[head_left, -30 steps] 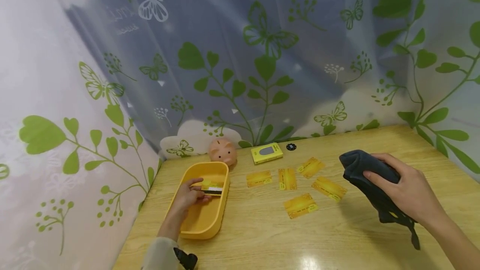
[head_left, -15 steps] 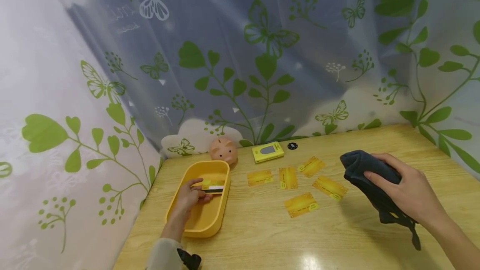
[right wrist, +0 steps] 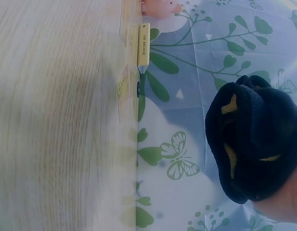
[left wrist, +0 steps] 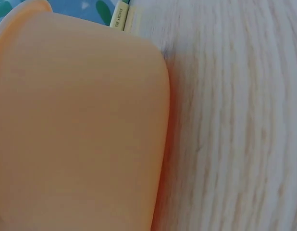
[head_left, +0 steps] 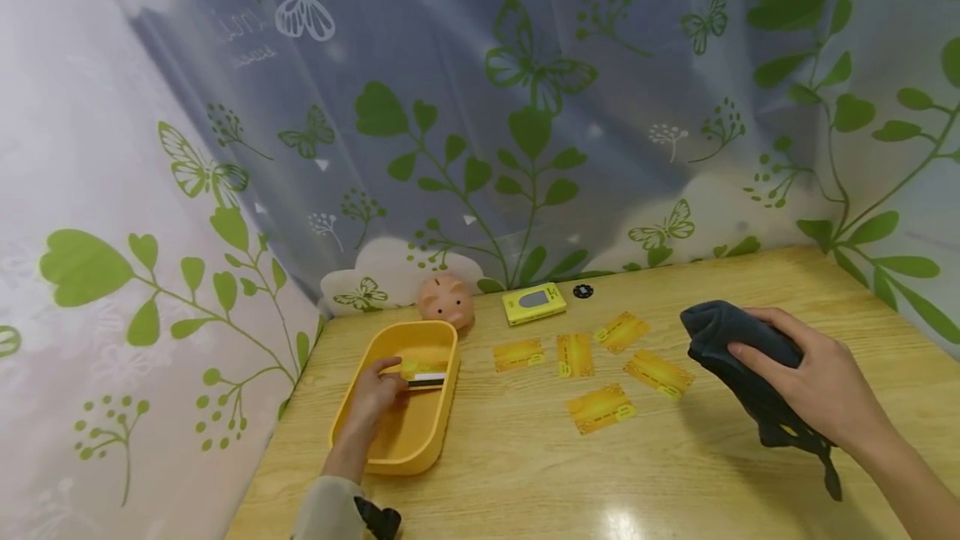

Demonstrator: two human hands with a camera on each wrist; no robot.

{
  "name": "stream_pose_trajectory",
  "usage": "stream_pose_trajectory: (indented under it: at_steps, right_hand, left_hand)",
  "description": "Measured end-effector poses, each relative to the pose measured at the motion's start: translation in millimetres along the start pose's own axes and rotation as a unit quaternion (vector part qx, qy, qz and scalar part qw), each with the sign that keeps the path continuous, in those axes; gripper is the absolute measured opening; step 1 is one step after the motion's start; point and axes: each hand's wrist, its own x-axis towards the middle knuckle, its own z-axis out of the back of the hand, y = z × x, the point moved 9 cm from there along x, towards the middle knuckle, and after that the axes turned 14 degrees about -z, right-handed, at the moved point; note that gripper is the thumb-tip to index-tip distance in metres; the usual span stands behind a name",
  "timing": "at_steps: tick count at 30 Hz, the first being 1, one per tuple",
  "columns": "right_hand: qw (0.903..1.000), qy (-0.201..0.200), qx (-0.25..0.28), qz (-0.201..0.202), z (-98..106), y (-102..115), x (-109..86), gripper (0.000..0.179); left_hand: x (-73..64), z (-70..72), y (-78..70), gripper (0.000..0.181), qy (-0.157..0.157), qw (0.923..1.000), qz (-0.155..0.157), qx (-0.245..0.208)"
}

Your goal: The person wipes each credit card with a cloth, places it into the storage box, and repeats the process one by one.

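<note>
I am watching the left hand (head_left: 375,390) reaching into the yellow tray (head_left: 408,432), where the striped card (head_left: 429,382) is lying near the right wall. That is where I am catching the change: half a second ago fingertips were showing just below the card, and now they are tucking out of sight at its left end. I cannot tell whether they are pinching it, since my left wrist view is taking in mostly the tray's outer wall.

The right hand (head_left: 828,377) is staying put, gripping the dark cloth pouch (head_left: 723,332) above the table (head_left: 525,473), its thumb pressing the near side. Between the hands, five orange cards (head_left: 574,355) are lying where they were, and behind them the yellow box (head_left: 534,304) and piggy bank (head_left: 446,302) are holding their places.
</note>
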Motion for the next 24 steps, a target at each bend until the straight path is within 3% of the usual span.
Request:
stream_pose_trajectory:
  at_steps: [4,7,15,24]
  right_hand:
    - [1.0,0.004,0.002,-0.003,0,0,-0.7,0.056]
    - [1.0,0.004,0.004,-0.005,0,0,-1.2,0.056]
    - [0.9999,0.009,0.009,-0.002,-2,1,-1.3,0.056]
    - [0.9998,0.007,0.014,0.012,-1,6,0.5,0.054]
  left_hand:
    - [-1.4,4.2,-5.9,0.048,0.001,0.9986,-0.009,0.053]
    - [-2.0,4.8,-10.8,0.048,0.012,0.9978,-0.015,0.063]
    - [-3.1,-2.9,-26.9,0.045,0.023,0.9989,-0.033,-0.026]
    - [-12.6,-32.8,-84.1,0.047,0.059,0.991,-0.09,-0.08]
